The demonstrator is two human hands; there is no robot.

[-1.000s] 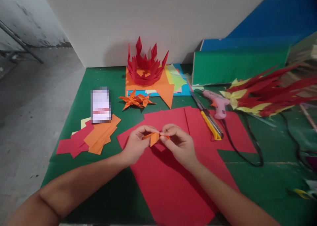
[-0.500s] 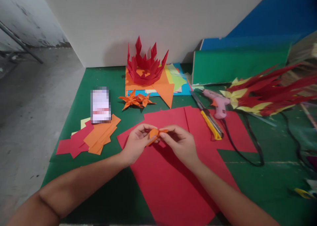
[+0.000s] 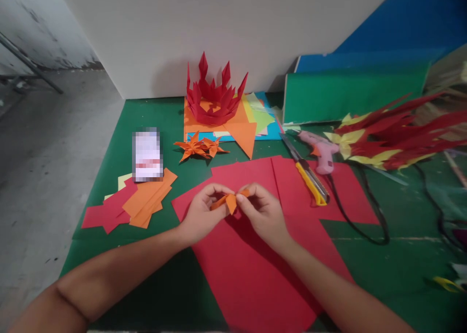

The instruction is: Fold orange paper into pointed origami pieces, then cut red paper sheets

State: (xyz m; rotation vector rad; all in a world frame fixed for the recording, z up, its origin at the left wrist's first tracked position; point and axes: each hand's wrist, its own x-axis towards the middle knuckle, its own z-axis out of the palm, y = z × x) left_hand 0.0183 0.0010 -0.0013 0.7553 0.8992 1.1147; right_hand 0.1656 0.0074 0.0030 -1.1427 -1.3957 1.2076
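I'm working with both hands over the red paper point(image 3: 262, 269), which is my reference on the green table point(image 3: 160, 289). The orange piece point(image 3: 231, 205), a small folded shape, is above the far part of the red paper. My left hand point(image 3: 202, 213) has its grip narrow, pinching the piece from the left; my right hand point(image 3: 264, 217) has its grip narrow too, fingertips closed on it from the right.

Left of the red paper I see a fan of orange strips point(image 3: 148, 201) and red strips point(image 3: 115, 210), with a pale slab point(image 3: 148, 153), pixelated, at their far end. Just beyond the red paper are the orange stars point(image 3: 195, 149). Farther beyond it stands the red crown point(image 3: 213, 111), on a stack of coloured sheets point(image 3: 270, 131).

The yellow knife point(image 3: 309, 178) lies with its handle on the red paper, toward the right, its blade pointing away past the far edge. Beside it, the pink glue gun point(image 3: 323, 153) overlaps that far edge, and its black cord point(image 3: 345, 219) loops across the right side. Beyond and right of the red paper sits a red-and-yellow bundle point(image 3: 390, 136).
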